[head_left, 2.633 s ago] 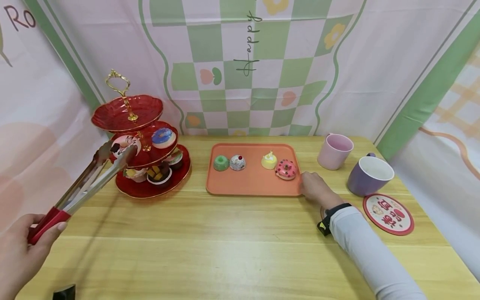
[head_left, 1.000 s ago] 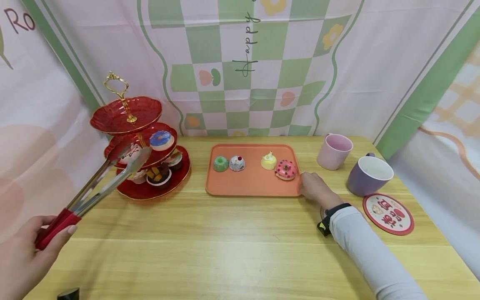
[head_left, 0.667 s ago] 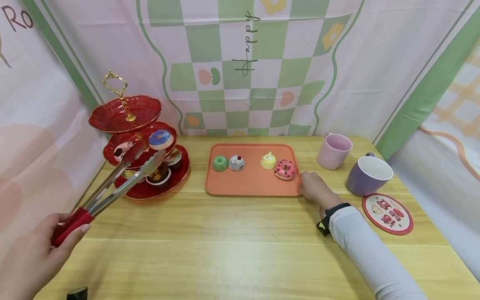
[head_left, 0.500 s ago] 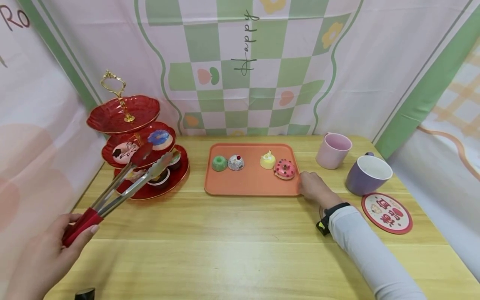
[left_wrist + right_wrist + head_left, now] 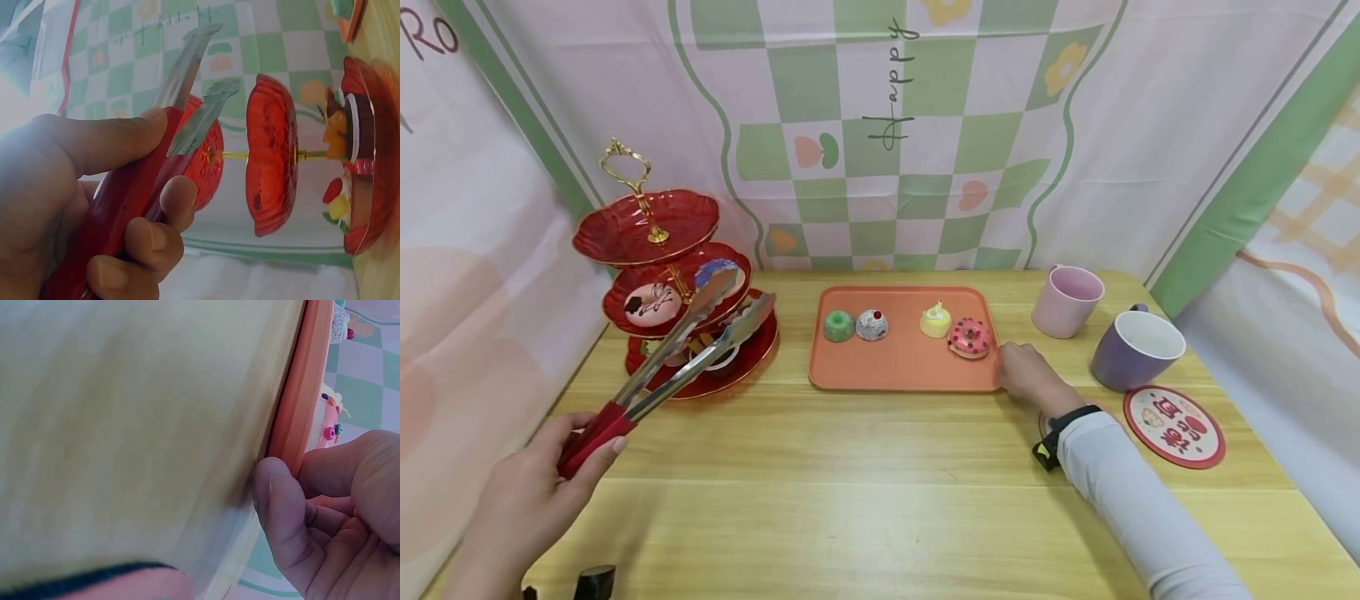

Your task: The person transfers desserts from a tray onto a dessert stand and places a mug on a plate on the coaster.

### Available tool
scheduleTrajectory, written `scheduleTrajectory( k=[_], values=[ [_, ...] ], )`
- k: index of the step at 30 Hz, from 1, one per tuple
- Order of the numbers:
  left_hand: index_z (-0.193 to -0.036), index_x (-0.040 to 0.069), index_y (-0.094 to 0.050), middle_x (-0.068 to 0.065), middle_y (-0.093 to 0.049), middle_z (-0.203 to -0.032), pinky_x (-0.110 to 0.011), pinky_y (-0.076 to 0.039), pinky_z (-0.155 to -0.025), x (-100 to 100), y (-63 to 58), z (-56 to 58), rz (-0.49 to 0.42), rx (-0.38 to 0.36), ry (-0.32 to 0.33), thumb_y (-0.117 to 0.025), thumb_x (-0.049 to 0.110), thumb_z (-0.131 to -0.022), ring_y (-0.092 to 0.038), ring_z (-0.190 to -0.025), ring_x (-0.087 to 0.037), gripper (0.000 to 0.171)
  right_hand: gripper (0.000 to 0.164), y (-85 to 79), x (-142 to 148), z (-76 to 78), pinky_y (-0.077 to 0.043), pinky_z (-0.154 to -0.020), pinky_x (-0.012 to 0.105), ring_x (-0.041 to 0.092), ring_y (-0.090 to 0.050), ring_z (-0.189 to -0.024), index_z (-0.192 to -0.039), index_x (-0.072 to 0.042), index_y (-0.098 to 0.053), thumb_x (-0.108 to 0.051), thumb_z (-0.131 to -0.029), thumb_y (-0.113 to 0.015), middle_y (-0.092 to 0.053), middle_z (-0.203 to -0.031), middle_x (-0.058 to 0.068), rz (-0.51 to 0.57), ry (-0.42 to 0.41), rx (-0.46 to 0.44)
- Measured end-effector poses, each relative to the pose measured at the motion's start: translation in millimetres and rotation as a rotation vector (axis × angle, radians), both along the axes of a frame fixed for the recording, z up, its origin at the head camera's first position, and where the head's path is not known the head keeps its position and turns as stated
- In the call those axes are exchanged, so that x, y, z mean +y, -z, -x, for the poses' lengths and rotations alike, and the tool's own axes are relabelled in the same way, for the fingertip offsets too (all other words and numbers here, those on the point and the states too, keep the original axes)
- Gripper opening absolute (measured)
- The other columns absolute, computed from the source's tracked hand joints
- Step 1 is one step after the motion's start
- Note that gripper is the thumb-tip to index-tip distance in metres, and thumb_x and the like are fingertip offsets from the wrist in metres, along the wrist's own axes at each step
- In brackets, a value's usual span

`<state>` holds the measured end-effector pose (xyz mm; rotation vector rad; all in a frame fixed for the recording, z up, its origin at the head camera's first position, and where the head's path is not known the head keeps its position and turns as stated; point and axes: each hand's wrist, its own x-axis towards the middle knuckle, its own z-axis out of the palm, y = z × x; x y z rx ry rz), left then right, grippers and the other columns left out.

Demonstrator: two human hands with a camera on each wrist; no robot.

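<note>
My left hand grips the red handles of metal tongs. The tongs' tips stand a little apart, with nothing seen between them, in front of a red three-tier stand. They partly hide a blue-topped donut on its middle tier; a pink donut lies left of it. On the bottom tier, cupcakes show in the left wrist view. My right hand pinches the near right corner of the orange tray. The tray bears a green ring cake, a speckled white cake, a yellow cake and a pink donut.
Right of the tray stand a pink mug and a purple mug. A round coaster with red print lies before the purple mug. A patterned cloth hangs behind the wooden table.
My left hand has moved to the right with the tongs, whose tips have passed from the pink donut across the stand's front and come closer together. My right hand has stayed at the tray corner.
</note>
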<state>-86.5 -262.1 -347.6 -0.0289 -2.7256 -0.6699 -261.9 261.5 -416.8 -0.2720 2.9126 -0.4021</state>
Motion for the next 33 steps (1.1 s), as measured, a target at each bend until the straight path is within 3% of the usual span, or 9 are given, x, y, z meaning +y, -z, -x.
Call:
scheduleTrajectory(
  k=[9,16,23,33],
  values=[
    [-0.104,0.003,-0.058,0.000,-0.055,-0.068,-0.027,-0.033,-0.044,16.0,4.7,12.5,0.026,0.094,0.128,-0.074,0.019,-0.081,-0.042,-0.051,-0.007,0.033,0.010,-1.3,0.7,-1.6,-0.038,-0.050,0.030,0.023,-0.049,-0.058,-0.072,-0.001,-0.054,0.003,-0.080,-0.052,-0.049,-0.064,0.009,0.015,0.002,0.008],
    [-0.107,0.002,-0.056,-0.002,-0.057,-0.072,-0.027,-0.034,-0.045,33.6,6.2,27.8,0.041,0.002,0.207,-0.071,0.025,-0.084,-0.044,-0.054,-0.014,0.036,0.009,-1.1,0.0,-0.2,-0.038,-0.051,0.030,0.023,-0.049,-0.059,-0.073,0.000,-0.054,0.004,-0.080,-0.052,-0.050,-0.066,0.010,0.019,0.017,0.000],
    [-0.107,0.002,-0.054,-0.003,-0.056,-0.075,-0.030,-0.036,-0.049,47.3,2.9,42.5,0.029,-0.101,0.246,-0.067,0.029,-0.087,-0.045,-0.057,-0.016,0.036,0.008,-1.1,-0.5,0.6,-0.037,-0.051,0.029,0.023,-0.049,-0.058,-0.073,0.000,-0.054,0.004,-0.080,-0.052,-0.049,-0.065,0.010,0.016,0.014,-0.006],
    [-0.107,0.003,-0.057,-0.002,-0.059,-0.080,-0.030,-0.043,-0.054,65.0,14.8,61.2,0.015,-0.169,0.336,-0.069,0.025,-0.085,-0.049,-0.062,-0.015,0.033,0.008,-2.3,0.8,-1.3,-0.038,-0.052,0.031,0.023,-0.049,-0.059,-0.074,0.000,-0.053,0.005,-0.079,-0.052,-0.049,-0.065,0.010,0.020,0.008,0.002]
  ],
)
